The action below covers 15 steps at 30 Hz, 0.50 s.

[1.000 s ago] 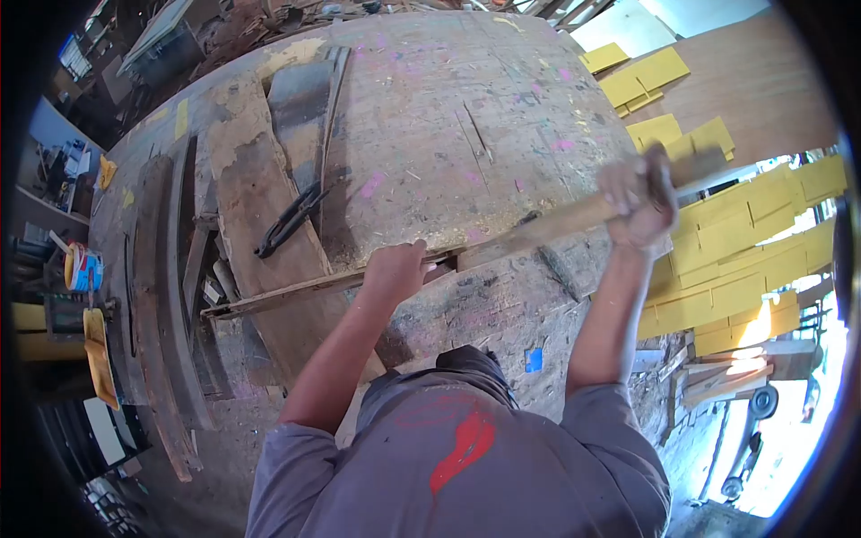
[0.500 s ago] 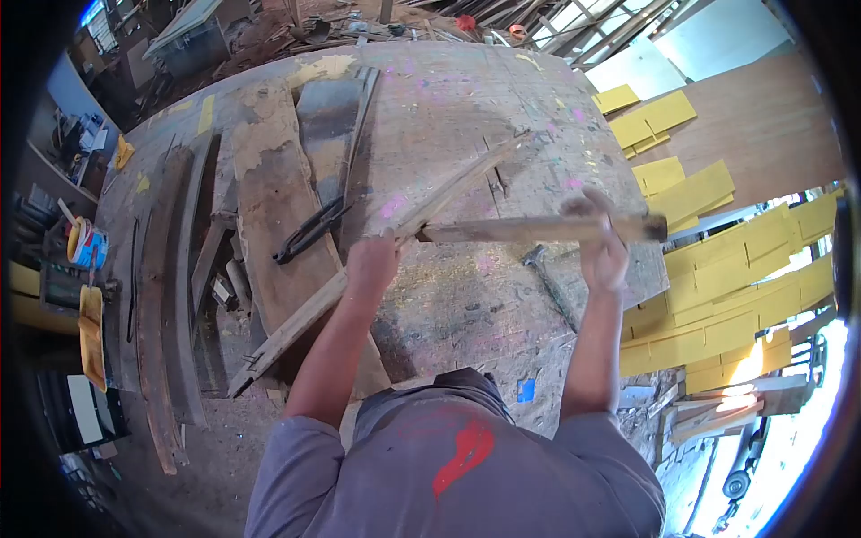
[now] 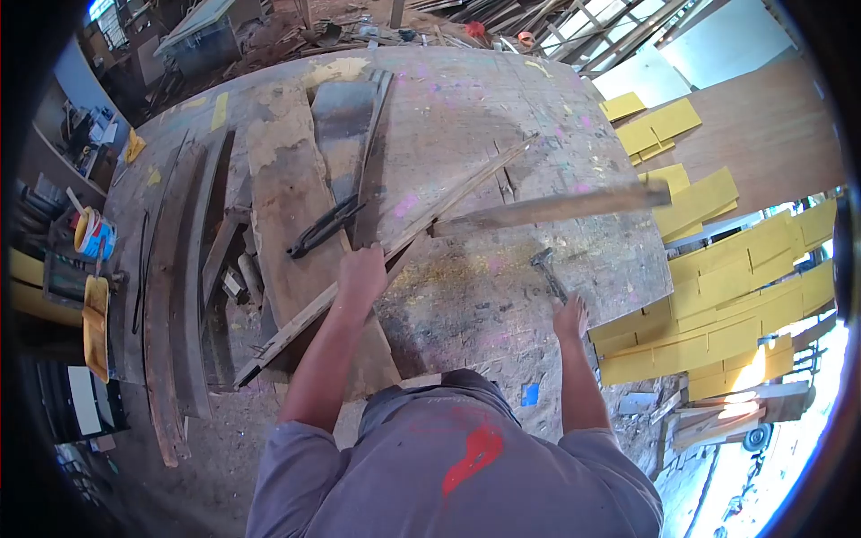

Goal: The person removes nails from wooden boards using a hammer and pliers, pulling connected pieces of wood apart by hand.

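My left hand is closed around a long narrow wooden strip that slants across the worktable. A second wooden piece, slightly blurred, meets the strip near its middle and stretches right over the table. At the lower right, my right hand is closed on the handle end of a hammer, whose head lies on the table pointing away from me. To the left of the strip, black long-handled pincers rest on a wide board.
Several long planks lie along the left side of the worktable. A paint bucket and a yellow tray stand beyond its left edge. Yellow-painted boards are laid out to the right.
My right hand has let go of the second wooden piece and moved down to the hammer handle. That piece's right end has swung slightly away from me. My left hand stays on the strip.
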Each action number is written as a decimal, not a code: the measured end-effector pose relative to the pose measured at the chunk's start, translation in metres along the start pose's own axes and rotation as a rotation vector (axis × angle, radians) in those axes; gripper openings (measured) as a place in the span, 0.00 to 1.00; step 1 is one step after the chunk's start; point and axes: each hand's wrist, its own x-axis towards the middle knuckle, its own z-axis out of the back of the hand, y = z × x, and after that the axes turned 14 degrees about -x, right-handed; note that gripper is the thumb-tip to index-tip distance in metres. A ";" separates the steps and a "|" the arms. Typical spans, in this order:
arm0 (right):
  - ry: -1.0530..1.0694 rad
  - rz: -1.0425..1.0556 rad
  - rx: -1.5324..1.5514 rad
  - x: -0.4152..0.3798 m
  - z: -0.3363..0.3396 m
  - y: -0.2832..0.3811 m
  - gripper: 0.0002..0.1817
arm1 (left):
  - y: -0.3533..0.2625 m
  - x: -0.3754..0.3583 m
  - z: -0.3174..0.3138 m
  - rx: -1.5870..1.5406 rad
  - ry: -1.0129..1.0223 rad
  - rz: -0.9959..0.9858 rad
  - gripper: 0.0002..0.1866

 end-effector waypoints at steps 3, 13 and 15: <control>0.078 0.059 0.148 -0.026 0.048 0.010 0.22 | 0.001 -0.003 -0.011 -0.009 -0.078 -0.041 0.09; -0.198 0.550 0.922 -0.141 0.360 0.136 0.09 | 0.001 -0.004 -0.039 0.070 -0.155 0.000 0.10; -0.435 0.621 1.161 -0.132 0.376 0.159 0.11 | 0.009 0.002 -0.060 0.070 -0.191 0.011 0.11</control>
